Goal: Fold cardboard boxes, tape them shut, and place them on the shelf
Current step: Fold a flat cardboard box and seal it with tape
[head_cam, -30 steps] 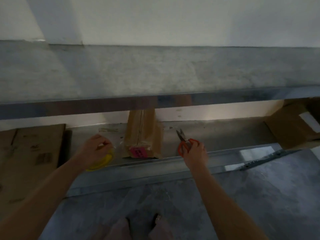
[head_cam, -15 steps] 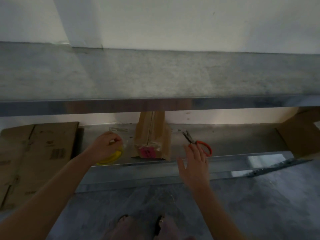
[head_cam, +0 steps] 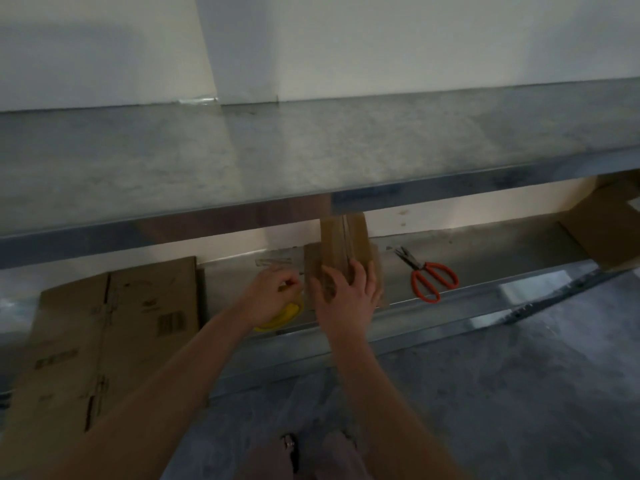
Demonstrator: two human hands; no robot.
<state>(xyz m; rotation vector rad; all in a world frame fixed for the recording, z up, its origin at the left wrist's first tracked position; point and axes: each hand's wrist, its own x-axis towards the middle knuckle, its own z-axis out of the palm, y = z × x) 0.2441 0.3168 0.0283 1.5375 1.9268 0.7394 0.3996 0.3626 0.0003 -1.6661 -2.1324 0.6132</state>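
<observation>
A small upright cardboard box (head_cam: 346, 244) stands on the lower metal shelf (head_cam: 485, 244), its top hidden behind the upper shelf's edge. My right hand (head_cam: 343, 292) lies flat against the box's front face with fingers spread. My left hand (head_cam: 270, 292) is just left of the box, gripping a yellow tape roll (head_cam: 280, 315) and pinching something small at its fingertips. Orange-handled scissors (head_cam: 427, 277) lie on the shelf to the right of the box, untouched.
A flattened cardboard box (head_cam: 114, 327) leans at the left of the lower shelf. Another brown carton (head_cam: 606, 230) sits at the far right. The upper metal shelf (head_cam: 311, 161) overhangs the work area. Grey floor and my feet (head_cam: 311, 455) are below.
My right hand put down the scissors on the shelf, then moved left onto the front of the box. My left hand stayed on the tape roll.
</observation>
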